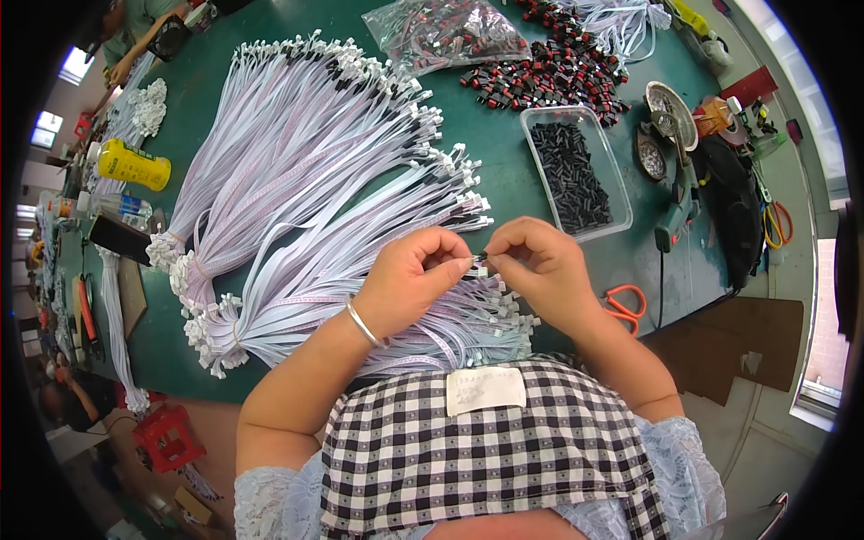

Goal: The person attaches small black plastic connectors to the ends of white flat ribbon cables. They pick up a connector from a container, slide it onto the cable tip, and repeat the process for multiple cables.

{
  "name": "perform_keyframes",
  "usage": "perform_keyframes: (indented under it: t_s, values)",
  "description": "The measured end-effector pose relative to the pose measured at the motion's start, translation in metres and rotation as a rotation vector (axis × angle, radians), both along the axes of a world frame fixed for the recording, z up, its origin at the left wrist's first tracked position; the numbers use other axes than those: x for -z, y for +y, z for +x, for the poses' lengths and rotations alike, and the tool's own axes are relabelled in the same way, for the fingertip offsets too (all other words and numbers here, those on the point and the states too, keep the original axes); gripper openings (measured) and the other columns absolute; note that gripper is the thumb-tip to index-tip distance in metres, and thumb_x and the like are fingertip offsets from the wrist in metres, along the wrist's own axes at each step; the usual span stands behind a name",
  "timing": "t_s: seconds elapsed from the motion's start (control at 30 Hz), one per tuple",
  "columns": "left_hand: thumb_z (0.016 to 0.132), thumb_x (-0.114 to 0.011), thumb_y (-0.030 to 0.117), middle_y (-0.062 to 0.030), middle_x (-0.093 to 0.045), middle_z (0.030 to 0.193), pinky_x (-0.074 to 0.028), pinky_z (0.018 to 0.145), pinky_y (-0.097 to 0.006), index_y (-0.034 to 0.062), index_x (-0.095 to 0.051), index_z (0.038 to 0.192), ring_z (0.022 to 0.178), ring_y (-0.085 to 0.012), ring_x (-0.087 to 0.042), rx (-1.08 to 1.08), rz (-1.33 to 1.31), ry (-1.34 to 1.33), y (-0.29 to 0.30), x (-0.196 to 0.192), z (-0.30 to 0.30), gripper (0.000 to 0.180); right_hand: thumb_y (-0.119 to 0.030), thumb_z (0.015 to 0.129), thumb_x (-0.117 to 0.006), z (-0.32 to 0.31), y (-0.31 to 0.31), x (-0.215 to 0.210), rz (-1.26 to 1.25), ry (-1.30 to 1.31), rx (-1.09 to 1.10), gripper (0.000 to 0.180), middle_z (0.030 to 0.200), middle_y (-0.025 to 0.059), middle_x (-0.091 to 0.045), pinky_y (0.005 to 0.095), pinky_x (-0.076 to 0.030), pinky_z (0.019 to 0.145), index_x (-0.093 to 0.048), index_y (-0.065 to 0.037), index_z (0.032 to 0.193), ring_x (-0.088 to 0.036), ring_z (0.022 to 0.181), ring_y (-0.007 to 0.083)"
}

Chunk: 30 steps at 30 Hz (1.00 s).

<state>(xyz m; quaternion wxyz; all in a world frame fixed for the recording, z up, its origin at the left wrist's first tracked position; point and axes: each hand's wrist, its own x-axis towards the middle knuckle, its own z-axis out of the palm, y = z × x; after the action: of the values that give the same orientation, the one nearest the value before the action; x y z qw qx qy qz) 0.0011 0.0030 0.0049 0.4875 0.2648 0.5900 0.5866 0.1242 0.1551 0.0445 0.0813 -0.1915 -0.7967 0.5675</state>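
L hand [409, 274] and R hand [544, 270] pinch a small dark piece [480, 258] (too tiny to ID) btwn them, grips clamped on it, over white flat cables [288, 328] fanned w/ ends toward the tray [560, 114] of blk bits [571, 175] on the bench [310, 16], prob for short reach

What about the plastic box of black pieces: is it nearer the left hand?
No, the box sits just beyond the right hand, with the left hand farther off.

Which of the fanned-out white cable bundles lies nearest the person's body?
The front bundle, which runs beneath the left forearm. The other bundles fan out farther up the table, beyond it.
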Motion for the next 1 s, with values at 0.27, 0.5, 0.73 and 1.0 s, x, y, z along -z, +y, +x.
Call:
perform_keyframes:
  t_s: [0.27,0.5,0.73,1.0]
  values:
    - [0.087,-0.061,0.006,0.002,-0.057,0.088,-0.043,0.074,-0.02,0.0027,-0.059,0.095,0.08,-0.0045,-0.051,-0.01,0.01,-0.048,-0.0011,0.003,-0.0003,0.009,0.003,0.077,-0.064,0.0003,-0.003,0.0002,0.05,0.068,-0.012,0.01,0.087,0.0058,-0.061,0.0249,-0.051,0.069,-0.061,0.0,0.087,-0.062,0.078,0.0132]
    - [0.087,-0.061,0.007,0.0022,-0.057,0.088,-0.043,0.074,-0.02,0.0027,-0.058,0.094,0.08,-0.0043,-0.051,-0.002,0.012,-0.022,-0.0006,0.0022,-0.0001,0.009,0.003,0.077,-0.064,0.0018,-0.0021,0.0037,0.085,0.079,-0.018,0.01,0.086,0.0062,-0.062,0.0257,-0.051,0.069,-0.061,0.0,0.086,-0.062,0.078,0.0145]
    - [0.087,-0.061,0.007,0.0029,-0.057,0.086,-0.042,0.07,-0.019,0.0025,-0.059,0.094,0.077,-0.0033,-0.05,-0.002,0.006,-0.023,-0.0003,-0.0015,0.0003,0.009,0.003,0.077,-0.063,0.0014,-0.0023,0.0063,0.121,0.114,-0.028,0.009,0.084,0.0061,-0.062,0.0265,-0.049,0.065,-0.062,-0.002,0.085,-0.062,0.077,0.0161]
    - [0.084,-0.063,0.007,-0.0008,-0.061,0.086,-0.046,0.069,-0.023,0.004,-0.061,0.1,0.076,-0.0083,-0.056,0.02,0.038,0.29,-0.0024,-0.0047,0.0012,0.016,0.001,0.077,-0.063,-0.001,0.0046,0.0023,0.058,-0.053,-0.12,0.011,0.083,0.0075,-0.062,0.0265,-0.049,0.065,-0.062,-0.001,0.088,-0.061,0.073,0.0148]
